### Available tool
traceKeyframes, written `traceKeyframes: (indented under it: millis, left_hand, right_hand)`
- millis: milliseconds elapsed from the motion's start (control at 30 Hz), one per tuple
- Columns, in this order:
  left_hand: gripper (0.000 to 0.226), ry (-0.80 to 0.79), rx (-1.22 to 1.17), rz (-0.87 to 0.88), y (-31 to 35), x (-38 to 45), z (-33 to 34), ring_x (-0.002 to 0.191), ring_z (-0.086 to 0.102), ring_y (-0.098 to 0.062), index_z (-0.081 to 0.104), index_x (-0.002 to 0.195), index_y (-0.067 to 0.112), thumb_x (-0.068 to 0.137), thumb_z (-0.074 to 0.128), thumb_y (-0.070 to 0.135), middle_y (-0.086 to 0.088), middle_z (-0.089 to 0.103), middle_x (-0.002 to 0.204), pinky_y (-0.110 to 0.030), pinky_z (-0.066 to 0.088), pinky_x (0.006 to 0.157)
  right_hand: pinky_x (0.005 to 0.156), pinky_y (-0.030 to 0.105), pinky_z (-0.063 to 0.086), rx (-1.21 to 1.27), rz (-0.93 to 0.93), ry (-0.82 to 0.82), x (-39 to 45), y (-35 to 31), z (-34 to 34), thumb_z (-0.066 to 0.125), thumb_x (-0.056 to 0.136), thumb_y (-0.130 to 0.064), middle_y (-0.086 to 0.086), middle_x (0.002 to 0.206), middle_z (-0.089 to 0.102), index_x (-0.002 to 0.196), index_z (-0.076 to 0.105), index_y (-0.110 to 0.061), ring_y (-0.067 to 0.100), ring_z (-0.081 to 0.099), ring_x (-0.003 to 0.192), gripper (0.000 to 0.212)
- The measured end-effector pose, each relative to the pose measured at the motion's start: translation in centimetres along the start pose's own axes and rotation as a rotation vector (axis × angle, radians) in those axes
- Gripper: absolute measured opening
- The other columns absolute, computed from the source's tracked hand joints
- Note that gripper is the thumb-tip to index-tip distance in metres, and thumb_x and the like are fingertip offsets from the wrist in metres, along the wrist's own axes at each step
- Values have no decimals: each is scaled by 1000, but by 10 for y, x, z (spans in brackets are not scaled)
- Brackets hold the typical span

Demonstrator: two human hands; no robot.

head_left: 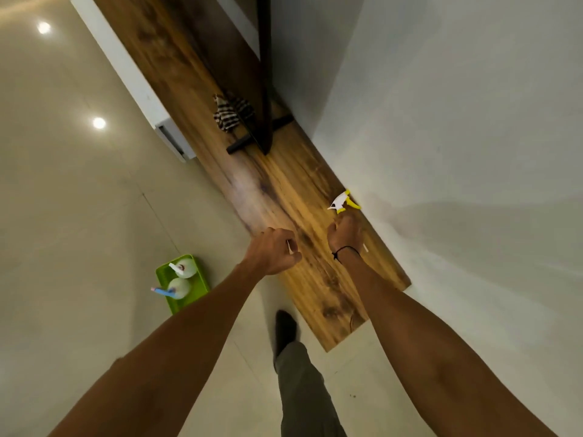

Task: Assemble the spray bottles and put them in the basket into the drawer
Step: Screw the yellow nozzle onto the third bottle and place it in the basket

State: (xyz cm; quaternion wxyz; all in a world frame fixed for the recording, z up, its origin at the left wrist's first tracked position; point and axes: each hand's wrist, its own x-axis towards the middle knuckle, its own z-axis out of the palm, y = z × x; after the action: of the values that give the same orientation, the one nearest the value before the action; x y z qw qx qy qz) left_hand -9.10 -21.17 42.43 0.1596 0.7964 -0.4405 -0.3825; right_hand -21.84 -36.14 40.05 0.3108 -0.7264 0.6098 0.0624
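Observation:
A yellow and white spray head (343, 201) sits over the wooden cabinet top (284, 190), close to the wall. My right hand (345, 234) is closed just below it, and a white tube end (365, 247) sticks out by the wrist. My left hand (273, 252) is a fist over the top's front edge, pinching a thin white tube (288, 247). The green basket (195, 263) stands on the floor to the left. It holds two pale bottles, one with a white head (178, 269) and one with a blue and pink head (164, 291).
A white cabinet front with a slightly open drawer (172, 138) runs along the wooden top's left side. A striped cloth (232, 113) and a black stand (265, 121) sit farther along the top. My leg and shoe (285, 329) are on the tiled floor.

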Motion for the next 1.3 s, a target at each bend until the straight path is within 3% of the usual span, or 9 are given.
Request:
traceKeyframes:
  millis: [167, 333, 500, 600, 767, 933, 1133, 1200, 1300]
  left_hand:
    - [25, 11, -5, -16, -15, 19, 18, 82, 70, -19, 75, 96, 23, 84, 73, 45, 5, 75, 82, -35, 59, 79]
    - [24, 80, -50, -39, -36, 26, 30, 72, 64, -14, 74, 93, 22, 84, 73, 44, 4, 75, 79, -31, 54, 76]
    - [21, 106, -93, -139, -69, 1, 39, 68, 65, -13, 71, 86, 26, 80, 69, 47, 11, 67, 73, -29, 51, 67]
    - [16, 118, -120, -226, -94, -26, 46, 72, 70, -15, 69, 78, 32, 76, 67, 47, 16, 65, 65, -31, 55, 72]
    - [16, 154, -161, -319, -135, -87, 48, 74, 72, -15, 61, 66, 36, 74, 72, 45, 16, 63, 59, -30, 54, 68]
    - [14, 169, -241, -397, -171, -146, 58, 73, 72, -20, 62, 65, 34, 73, 71, 41, 9, 69, 64, -36, 61, 69]
    - [17, 233, -297, -513, -231, -202, 106, 76, 73, -20, 68, 71, 31, 79, 74, 44, 5, 75, 72, -30, 55, 66]
    - [22, 242, -325, -575, -252, -214, 132, 81, 73, -20, 69, 76, 31, 84, 74, 51, 5, 75, 75, -31, 55, 70]
    - [25, 244, -409, -679, -280, -220, 176, 91, 73, -21, 68, 80, 31, 84, 74, 56, 10, 69, 75, -36, 59, 83]
  right_hand:
    - [115, 49, 42, 19, 8, -10, 41, 10, 21, 55, 104, -14, 18, 157, 42, 152, 42, -1, 36, 38, 149, 52]
    - [114, 51, 43, -91, 32, -16, 65, 10, 55, 57, 104, -16, 23, 160, 32, 149, 41, 2, 43, 38, 146, 52]
    - [118, 54, 39, 0, 174, 17, 67, 11, 76, 58, 104, -17, 28, 164, 29, 161, 17, 4, 45, 40, 147, 74]
    - [110, 52, 44, 36, 228, 73, 54, 14, 87, 58, 105, -19, 28, 157, 36, 157, 26, 5, 46, 49, 138, 66]
    - [103, 47, 47, 198, 76, 71, -1, -1, 117, 61, 102, -16, 25, 136, 62, 133, 53, 8, 41, 59, 130, 40]
    - [98, 46, 49, 392, -12, 66, -74, -32, 157, 67, 98, -12, 27, 125, 68, 127, 56, 9, 40, 66, 118, 38]
    - [94, 52, 54, 446, -25, 23, -134, -45, 227, 68, 98, -18, 26, 118, 70, 125, 55, 7, 45, 68, 108, 38]
    - [95, 47, 53, 428, -47, 18, -145, -42, 252, 69, 98, -18, 25, 120, 70, 126, 56, 6, 42, 67, 111, 39]
    - [101, 50, 54, 424, -68, 1, -149, -30, 290, 70, 97, -17, 23, 125, 68, 128, 55, 4, 40, 66, 117, 40]
